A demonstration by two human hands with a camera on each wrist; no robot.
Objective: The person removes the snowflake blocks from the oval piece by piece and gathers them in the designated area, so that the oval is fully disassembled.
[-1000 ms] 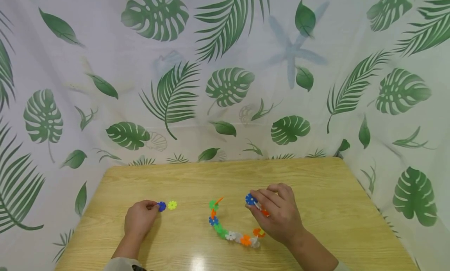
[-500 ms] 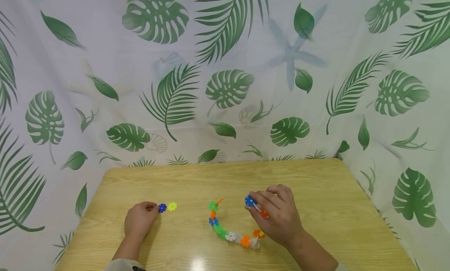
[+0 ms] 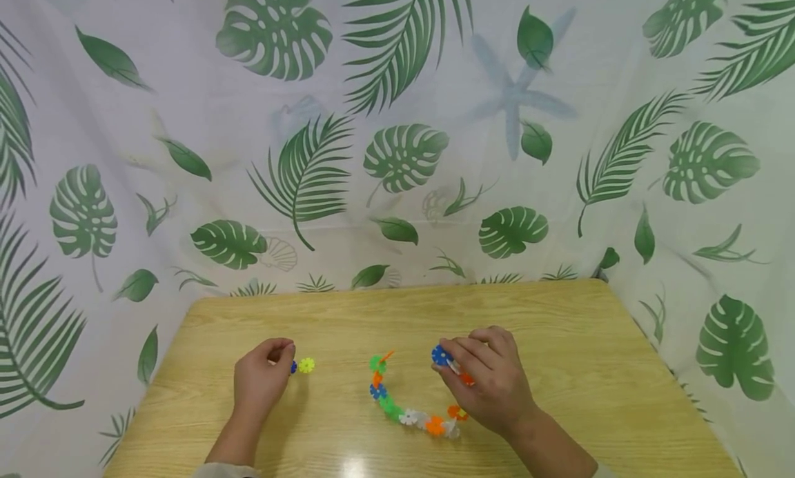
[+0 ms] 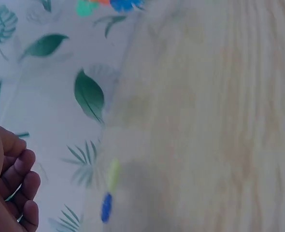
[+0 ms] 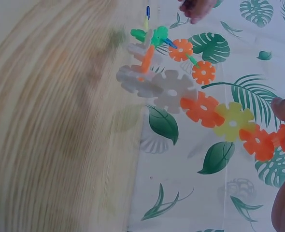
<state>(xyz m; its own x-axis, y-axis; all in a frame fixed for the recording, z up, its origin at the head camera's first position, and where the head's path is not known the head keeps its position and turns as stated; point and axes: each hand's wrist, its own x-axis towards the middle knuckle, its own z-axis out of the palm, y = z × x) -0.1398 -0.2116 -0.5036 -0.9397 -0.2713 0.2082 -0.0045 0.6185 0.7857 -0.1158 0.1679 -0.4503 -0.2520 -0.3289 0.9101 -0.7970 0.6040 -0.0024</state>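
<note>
My right hand [image 3: 493,381] pinches one end of a chain of interlocking flower-shaped plastic discs [image 3: 408,417]. A blue disc [image 3: 442,355] shows at its fingertips. From that hand the chain curves down and left in a U, in orange, white, green and blue. The right wrist view has its orange, yellow [image 5: 233,123] and white discs up close. My left hand [image 3: 263,378] is raised slightly, its fingers loosely curled around nothing. Beside its fingertips a dark blue disc [image 3: 294,368], partly hidden, lies on the table against a yellow-green disc [image 3: 307,365].
The light wooden table [image 3: 335,319] reaches back to a white leaf-print cloth [image 3: 404,202], which also hangs at both sides. The loose pair of discs lies left of the chain's free end.
The left hand has let go of the dark blue disc, lifted and turned slightly right, now covering part of it. The right hand and the chain have hardly moved.
</note>
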